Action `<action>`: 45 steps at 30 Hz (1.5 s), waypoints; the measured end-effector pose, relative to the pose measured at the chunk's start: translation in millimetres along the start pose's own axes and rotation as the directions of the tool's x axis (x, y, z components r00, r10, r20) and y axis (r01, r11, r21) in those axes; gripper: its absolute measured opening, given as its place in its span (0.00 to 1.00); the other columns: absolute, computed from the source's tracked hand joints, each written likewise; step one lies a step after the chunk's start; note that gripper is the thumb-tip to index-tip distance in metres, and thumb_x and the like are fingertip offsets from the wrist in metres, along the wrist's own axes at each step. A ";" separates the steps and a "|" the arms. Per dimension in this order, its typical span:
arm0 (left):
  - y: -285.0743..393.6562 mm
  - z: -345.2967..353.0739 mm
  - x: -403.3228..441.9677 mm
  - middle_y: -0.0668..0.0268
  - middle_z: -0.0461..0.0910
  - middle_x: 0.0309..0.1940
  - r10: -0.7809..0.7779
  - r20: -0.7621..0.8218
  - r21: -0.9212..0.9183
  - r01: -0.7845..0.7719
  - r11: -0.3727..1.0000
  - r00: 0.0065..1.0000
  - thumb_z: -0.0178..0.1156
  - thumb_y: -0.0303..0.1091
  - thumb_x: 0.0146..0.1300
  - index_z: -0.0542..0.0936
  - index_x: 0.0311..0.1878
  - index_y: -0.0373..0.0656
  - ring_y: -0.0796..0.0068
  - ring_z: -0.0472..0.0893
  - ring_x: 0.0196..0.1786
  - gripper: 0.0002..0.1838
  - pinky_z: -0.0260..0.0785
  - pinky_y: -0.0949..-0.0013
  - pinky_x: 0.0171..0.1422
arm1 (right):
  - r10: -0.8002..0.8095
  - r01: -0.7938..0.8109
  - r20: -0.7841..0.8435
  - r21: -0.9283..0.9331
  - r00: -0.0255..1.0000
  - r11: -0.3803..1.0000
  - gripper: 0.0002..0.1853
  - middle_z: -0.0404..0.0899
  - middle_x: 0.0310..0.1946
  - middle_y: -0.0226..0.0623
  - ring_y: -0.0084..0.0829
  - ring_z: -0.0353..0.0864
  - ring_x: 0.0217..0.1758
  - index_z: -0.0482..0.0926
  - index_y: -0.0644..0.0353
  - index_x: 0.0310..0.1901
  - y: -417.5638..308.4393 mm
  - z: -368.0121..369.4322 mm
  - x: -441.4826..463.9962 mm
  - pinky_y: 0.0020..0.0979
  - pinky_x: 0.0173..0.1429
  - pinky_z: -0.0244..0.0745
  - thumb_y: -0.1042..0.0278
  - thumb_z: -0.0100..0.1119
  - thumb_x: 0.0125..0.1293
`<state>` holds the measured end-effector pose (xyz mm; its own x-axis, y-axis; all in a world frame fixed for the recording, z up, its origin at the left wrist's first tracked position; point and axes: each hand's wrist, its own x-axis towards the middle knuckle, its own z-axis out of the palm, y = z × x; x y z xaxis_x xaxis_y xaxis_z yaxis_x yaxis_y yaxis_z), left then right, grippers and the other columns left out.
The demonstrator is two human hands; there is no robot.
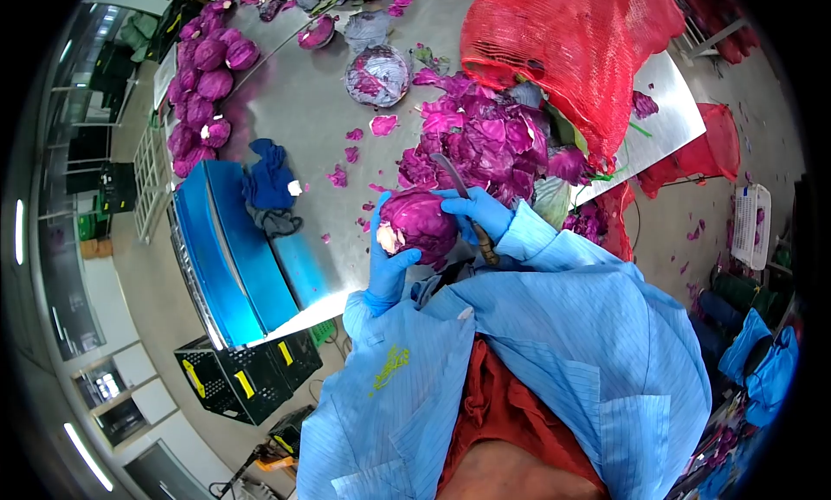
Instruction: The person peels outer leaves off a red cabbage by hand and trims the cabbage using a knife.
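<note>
A red cabbage [422,225] is held over the near edge of the metal table, its pale cut stem facing left. My left hand [387,268], in a blue glove, wraps round its left and lower side. In my right hand [481,214], also gloved, is a knife [454,176] whose curved blade points up and away; its brown handle shows below the fingers. The right fingertips touch the cabbage's upper right side. Just beyond lies a pile of loose cabbage leaves [485,136].
A red mesh sack [563,50] covers the table's right side. Trimmed cabbages [210,54] line the far left. An untrimmed cabbage [377,76] sits mid-table. Left of me are a blue bin [234,249] and dark cloth [270,175]. Black crates [247,379] stand below.
</note>
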<state>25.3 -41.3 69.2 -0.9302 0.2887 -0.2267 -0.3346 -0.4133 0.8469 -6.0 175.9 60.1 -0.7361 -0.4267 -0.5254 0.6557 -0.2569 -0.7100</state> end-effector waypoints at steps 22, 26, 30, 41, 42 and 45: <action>-3.9 -12.2 -12.5 0.57 0.61 0.68 -0.038 -0.068 -0.109 0.031 0.994 0.997 0.69 0.28 0.48 0.50 0.76 0.49 0.56 0.66 0.70 0.53 0.63 0.50 0.72 | 0.007 0.012 0.119 -0.154 0.993 0.988 0.25 0.74 0.14 0.34 0.25 0.74 0.13 0.75 0.65 0.56 3.6 3.4 17.7 0.26 0.16 0.68 0.58 0.63 0.62; -2.6 -16.5 -17.6 0.58 0.60 0.69 -0.075 -0.059 -0.233 0.059 0.971 0.995 0.67 0.26 0.49 0.48 0.76 0.49 0.58 0.64 0.71 0.52 0.60 0.52 0.74 | -0.020 0.039 0.108 -0.182 0.994 0.982 0.25 0.73 0.14 0.35 0.26 0.74 0.12 0.77 0.67 0.51 -0.3 9.0 15.4 0.27 0.15 0.69 0.55 0.66 0.60; -6.1 -21.9 -21.3 0.56 0.60 0.69 -0.105 -0.071 -0.313 0.078 0.946 0.992 0.66 0.25 0.49 0.47 0.76 0.50 0.56 0.65 0.70 0.53 0.61 0.50 0.74 | -0.009 0.022 0.060 -0.219 0.998 0.975 0.28 0.74 0.15 0.35 0.25 0.73 0.12 0.77 0.67 0.51 1.4 14.9 16.7 0.26 0.16 0.68 0.51 0.68 0.58; -10.1 -16.1 -24.0 0.55 0.63 0.67 -0.032 -0.084 -0.196 0.015 0.981 0.996 0.70 0.25 0.45 0.52 0.74 0.47 0.54 0.65 0.70 0.52 0.61 0.49 0.74 | 0.027 -0.015 0.046 -0.239 0.999 0.971 0.28 0.75 0.19 0.34 0.23 0.73 0.14 0.76 0.65 0.50 -6.0 20.1 10.3 0.26 0.17 0.69 0.51 0.70 0.57; -10.1 -15.2 -24.2 0.55 0.63 0.67 -0.024 -0.095 -0.180 0.006 0.984 0.995 0.70 0.24 0.45 0.52 0.74 0.47 0.54 0.65 0.70 0.53 0.61 0.50 0.74 | 0.021 -0.005 0.062 -0.237 0.998 0.972 0.29 0.76 0.20 0.35 0.23 0.73 0.14 0.76 0.65 0.51 -7.2 19.8 9.2 0.26 0.17 0.69 0.51 0.70 0.57; -8.0 -10.5 -22.5 0.56 0.62 0.67 0.035 -0.072 -0.115 -0.043 0.992 0.997 0.70 0.23 0.44 0.50 0.75 0.47 0.55 0.66 0.70 0.54 0.62 0.50 0.74 | 0.007 0.017 0.105 -0.224 0.994 0.975 0.33 0.77 0.21 0.36 0.24 0.74 0.14 0.73 0.65 0.57 -7.7 16.1 8.6 0.26 0.17 0.69 0.52 0.71 0.56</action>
<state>47.3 -53.6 62.4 -0.9498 0.2110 -0.2312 -0.3094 -0.5222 0.7947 -14.7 160.2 68.6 -0.7098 -0.5169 -0.4786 0.5892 -0.0633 -0.8055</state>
